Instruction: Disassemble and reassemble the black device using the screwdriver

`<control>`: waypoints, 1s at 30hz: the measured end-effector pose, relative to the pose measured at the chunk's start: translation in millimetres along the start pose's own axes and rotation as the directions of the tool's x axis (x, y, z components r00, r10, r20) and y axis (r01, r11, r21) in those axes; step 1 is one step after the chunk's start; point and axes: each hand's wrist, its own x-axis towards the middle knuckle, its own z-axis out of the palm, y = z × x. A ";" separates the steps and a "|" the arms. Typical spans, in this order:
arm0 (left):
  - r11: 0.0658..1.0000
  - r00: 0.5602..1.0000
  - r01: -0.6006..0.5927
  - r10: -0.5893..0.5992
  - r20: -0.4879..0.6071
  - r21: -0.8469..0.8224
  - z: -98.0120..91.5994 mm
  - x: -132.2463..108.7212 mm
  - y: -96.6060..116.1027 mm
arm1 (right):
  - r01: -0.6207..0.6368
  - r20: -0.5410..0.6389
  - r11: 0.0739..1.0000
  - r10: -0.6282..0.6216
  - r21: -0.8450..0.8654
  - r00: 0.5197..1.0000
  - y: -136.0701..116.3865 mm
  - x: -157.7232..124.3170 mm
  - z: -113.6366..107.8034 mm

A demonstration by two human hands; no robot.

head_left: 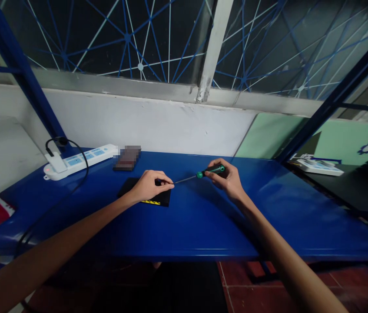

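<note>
While R hand (230,179) grips screwdriver (199,174) by handle & L hand (147,186) pinches its tip near blk case (165,198), keep shaft steady, pressure min.

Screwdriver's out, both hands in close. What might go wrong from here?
1. The screwdriver in the right hand points at the left hand's fingertips; a slip might jab them.
2. It could also scratch the flat black object by those fingertips.
3. The black cable from the power strip runs close to the left forearm; it might snag.
</note>
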 end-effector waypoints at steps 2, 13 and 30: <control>1.000 1.000 0.010 -0.010 0.022 0.016 -2.8 0.4 0.9 | -0.006 -0.009 1.000 0.006 0.015 1.000 0.0 0.2 -0.4; 0.916 0.901 -0.159 -0.018 0.433 0.368 -35.0 -2.8 0.6 | -0.028 -0.070 0.998 0.031 0.054 0.997 3.1 3.4 -6.6; 0.950 0.956 -0.162 0.084 0.282 0.268 -35.1 -1.2 1.7 | -0.063 -0.031 0.998 0.063 -0.005 0.998 6.2 1.9 1.8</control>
